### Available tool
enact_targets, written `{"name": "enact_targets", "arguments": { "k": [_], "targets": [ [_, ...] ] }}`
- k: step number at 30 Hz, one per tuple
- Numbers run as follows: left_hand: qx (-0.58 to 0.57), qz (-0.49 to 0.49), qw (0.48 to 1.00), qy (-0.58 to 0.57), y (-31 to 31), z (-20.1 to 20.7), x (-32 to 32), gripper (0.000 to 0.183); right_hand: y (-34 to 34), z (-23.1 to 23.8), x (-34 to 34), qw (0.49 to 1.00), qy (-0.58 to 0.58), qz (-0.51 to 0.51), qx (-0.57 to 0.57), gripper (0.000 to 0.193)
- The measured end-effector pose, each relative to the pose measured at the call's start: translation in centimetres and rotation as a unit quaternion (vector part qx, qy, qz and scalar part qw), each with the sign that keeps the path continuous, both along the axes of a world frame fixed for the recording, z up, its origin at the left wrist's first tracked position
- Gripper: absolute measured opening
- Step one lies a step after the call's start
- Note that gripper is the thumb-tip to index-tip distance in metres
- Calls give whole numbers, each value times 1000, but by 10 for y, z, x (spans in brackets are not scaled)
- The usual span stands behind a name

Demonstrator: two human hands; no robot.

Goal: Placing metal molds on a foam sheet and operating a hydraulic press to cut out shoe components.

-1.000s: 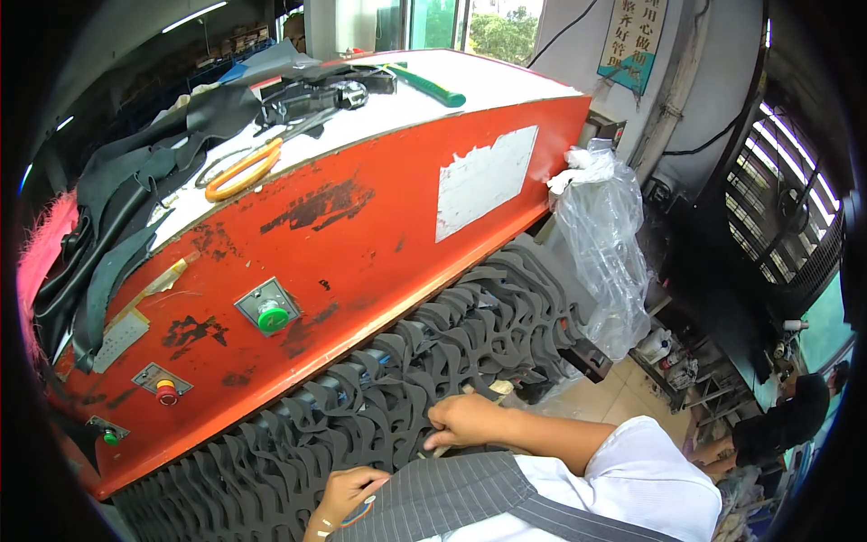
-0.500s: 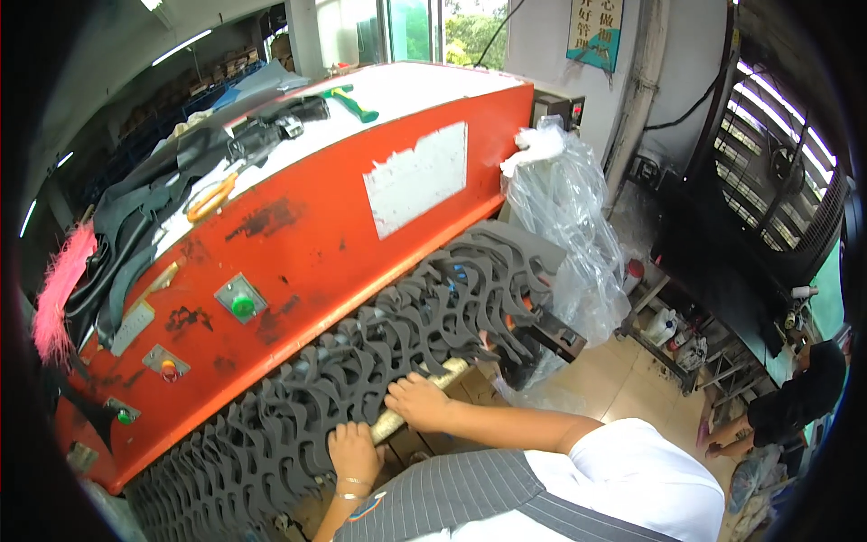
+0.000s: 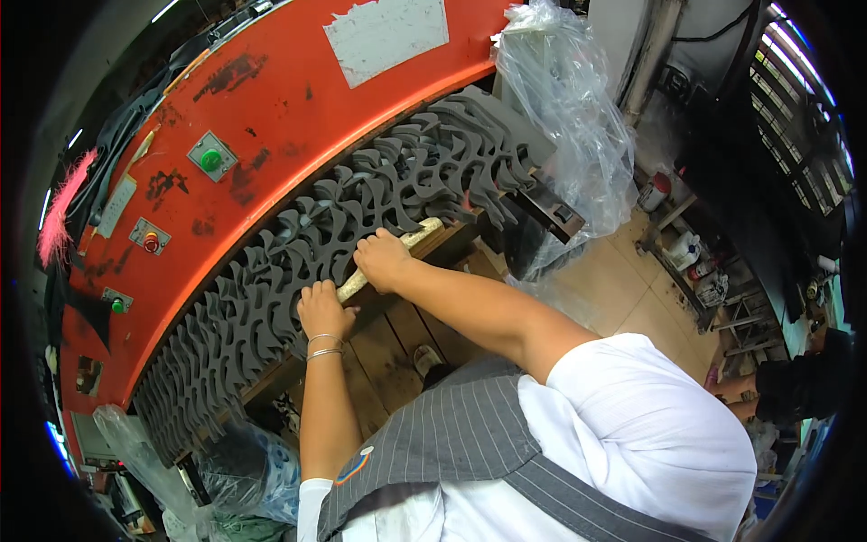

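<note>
Can see the dark grey cut sheet (image 3: 336,237) lying lengthwise along the front of the orange-red machine (image 3: 289,126), running from lower left to upper right, pierced all over with wavy, hook-edged openings. Find the left hand (image 3: 323,309) at the near edge of this sheet, back upward, with fingers bent forward onto the grey material and thumb toward the other hand; note thin bracelets (image 3: 325,352) at the wrist. Find the right hand (image 3: 384,259) just beside, farther along the same edge, also back upward, with fingers curled over toward the sheet. Cannot tell, with the fingertips partly lost among grey curls, a real grip from plain resting in either case. See a pale, worn bar (image 3: 421,235) along the near edge, passing between both hands and showing again beyond the right one. Look below for wooden planks (image 3: 375,352). Notice a dark box (image 3: 553,213) near the far right end of the sheet, with crumpled clear plastic (image 3: 578,144) behind. Spot, on the machine's front, a large green button (image 3: 210,160), a red button (image 3: 151,242) and a torn whitish patch (image 3: 388,41).
</note>
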State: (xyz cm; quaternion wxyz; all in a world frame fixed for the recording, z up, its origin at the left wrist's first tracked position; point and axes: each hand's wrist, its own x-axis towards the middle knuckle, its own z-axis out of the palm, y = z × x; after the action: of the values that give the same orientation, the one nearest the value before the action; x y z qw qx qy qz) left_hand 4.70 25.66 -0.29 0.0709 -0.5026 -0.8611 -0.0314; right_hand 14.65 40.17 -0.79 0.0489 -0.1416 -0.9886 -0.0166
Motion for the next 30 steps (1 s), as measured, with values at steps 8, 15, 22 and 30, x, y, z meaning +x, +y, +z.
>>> {"name": "enact_targets", "arguments": {
  "k": [8,15,22,30],
  "targets": [
    [-36,-71,996,-43,-38,-9,26,42,-17,-21,48,993,7,86,-76,33],
    [-91,-205,946,-235,-5,95,29,27,109,37,101,926,228,-11,-300,25],
    [174,-323,898,-241,183,27,45,19,156,24,105,973,58,-142,-170,32],
    [8,-381,902,-204,235,7,54,11,185,34,128,961,-106,-62,-246,54]
  ]
}}
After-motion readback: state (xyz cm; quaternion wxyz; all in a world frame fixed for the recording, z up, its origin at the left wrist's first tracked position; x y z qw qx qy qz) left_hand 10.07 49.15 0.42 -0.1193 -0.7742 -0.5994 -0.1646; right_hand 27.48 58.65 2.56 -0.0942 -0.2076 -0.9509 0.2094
